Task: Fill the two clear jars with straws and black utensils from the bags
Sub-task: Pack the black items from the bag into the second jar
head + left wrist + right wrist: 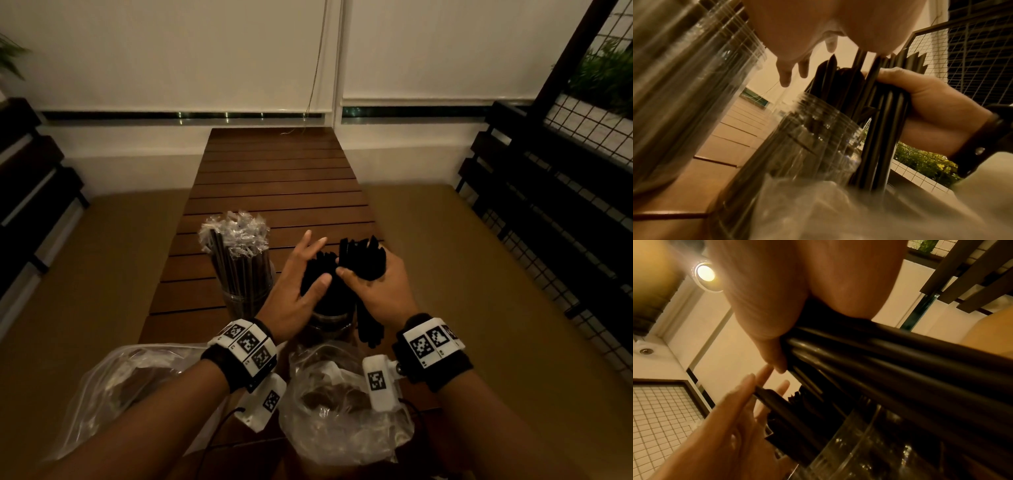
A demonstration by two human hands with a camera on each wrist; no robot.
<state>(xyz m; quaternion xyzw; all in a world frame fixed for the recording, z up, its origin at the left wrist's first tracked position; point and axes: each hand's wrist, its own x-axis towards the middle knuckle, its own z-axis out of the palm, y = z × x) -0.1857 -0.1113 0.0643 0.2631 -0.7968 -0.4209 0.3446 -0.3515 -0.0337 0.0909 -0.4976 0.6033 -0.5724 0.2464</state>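
Note:
A clear jar (245, 294) packed with wrapped straws (239, 240) stands on the slatted wooden table (281, 178). Right of it is a second clear jar (330, 323) with black utensils (317, 274) standing in it, mostly hidden by my hands. My left hand (308, 263) has straight fingers and rests its palm and thumb against those utensils. My right hand (363, 277) grips a bundle of black utensils (363, 251) just right of the jar's mouth, with the lower ends (371, 332) hanging beside the jar. The left wrist view shows this jar (807, 146) and the gripped bundle (884, 129).
Two crumpled clear plastic bags lie at the table's near end, one at the left (130, 383) and one (342, 411) under my right wrist. Dark slatted panels (548, 205) and a wire grid (599, 113) flank the right side. The far table boards are bare wood.

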